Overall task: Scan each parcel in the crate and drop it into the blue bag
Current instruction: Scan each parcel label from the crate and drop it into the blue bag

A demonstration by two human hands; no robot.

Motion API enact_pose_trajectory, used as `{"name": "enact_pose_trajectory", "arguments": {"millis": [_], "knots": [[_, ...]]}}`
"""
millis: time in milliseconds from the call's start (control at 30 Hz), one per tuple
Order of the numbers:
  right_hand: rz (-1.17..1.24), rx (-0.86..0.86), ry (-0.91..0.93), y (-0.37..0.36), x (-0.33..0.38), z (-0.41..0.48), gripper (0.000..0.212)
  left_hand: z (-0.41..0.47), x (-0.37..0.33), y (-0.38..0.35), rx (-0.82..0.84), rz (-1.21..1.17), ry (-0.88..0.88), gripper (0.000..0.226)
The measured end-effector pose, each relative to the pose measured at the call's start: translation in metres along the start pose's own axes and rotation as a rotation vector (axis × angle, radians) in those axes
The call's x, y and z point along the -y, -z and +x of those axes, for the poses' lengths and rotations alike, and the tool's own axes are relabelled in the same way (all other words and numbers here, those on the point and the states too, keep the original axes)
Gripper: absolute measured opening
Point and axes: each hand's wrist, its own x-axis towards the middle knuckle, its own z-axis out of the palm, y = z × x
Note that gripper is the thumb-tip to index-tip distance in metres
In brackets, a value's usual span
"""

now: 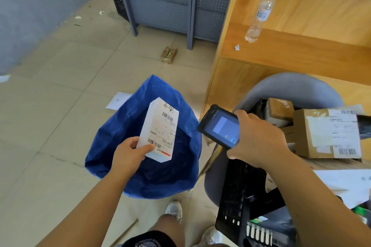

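Observation:
My left hand (128, 151) grips the near end of a white parcel box (160, 126) with barcode labels, holding it above the open mouth of the blue bag (112, 132) on the floor. My right hand (259, 134) grips a black handheld scanner (219, 126) just right of the bag, its lit screen facing up. The black plastic crate (234, 202) sits on a grey chair at the right. Several parcels lie in it, among them a brown cardboard box (327, 132) with white labels.
A wooden counter (301, 50) at the right carries a clear water bottle (260, 16). Grey metal shelving (164, 0) stands at the back, with a small taped parcel (169, 54) on the tiled floor before it. A white paper (118, 100) lies behind the bag. My legs show at the bottom.

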Motion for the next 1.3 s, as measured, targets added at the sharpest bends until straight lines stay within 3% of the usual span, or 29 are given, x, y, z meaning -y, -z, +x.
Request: {"name": "enact_pose_trajectory", "arguments": {"millis": [167, 300, 467, 567, 800, 1067, 1300], "knots": [[-0.055, -0.031, 0.027, -0.02, -0.002, 0.009, 0.077, 0.028, 0.038, -0.005, -0.015, 0.16, 0.117, 0.028], [-0.137, -0.074, 0.024, -0.04, 0.002, 0.02, 0.074, 0.061, 0.066, -0.016, -0.003, 0.239, 0.114, 0.025], [-0.243, -0.162, 0.003, -0.065, 0.006, 0.027, 0.069, 0.099, 0.096, -0.034, 0.097, 0.347, 0.1, 0.05], [-0.283, -0.203, -0.034, -0.079, 0.011, 0.022, 0.066, 0.11, 0.114, -0.044, 0.23, 0.415, 0.045, 0.025], [-0.273, -0.255, -0.146, -0.098, 0.02, -0.025, 0.091, 0.093, 0.119, -0.048, 0.367, 0.434, -0.235, 0.022], [-0.127, -0.444, -0.278, -0.105, 0.002, -0.125, 0.089, 0.015, 0.062, -0.055, 0.389, 0.309, -0.594, 0.009], [-0.038, -0.673, -0.43, -0.133, -0.044, -0.209, 0.091, -0.068, 0.023, -0.104, 0.575, 0.268, -0.84, 0.014]]}}
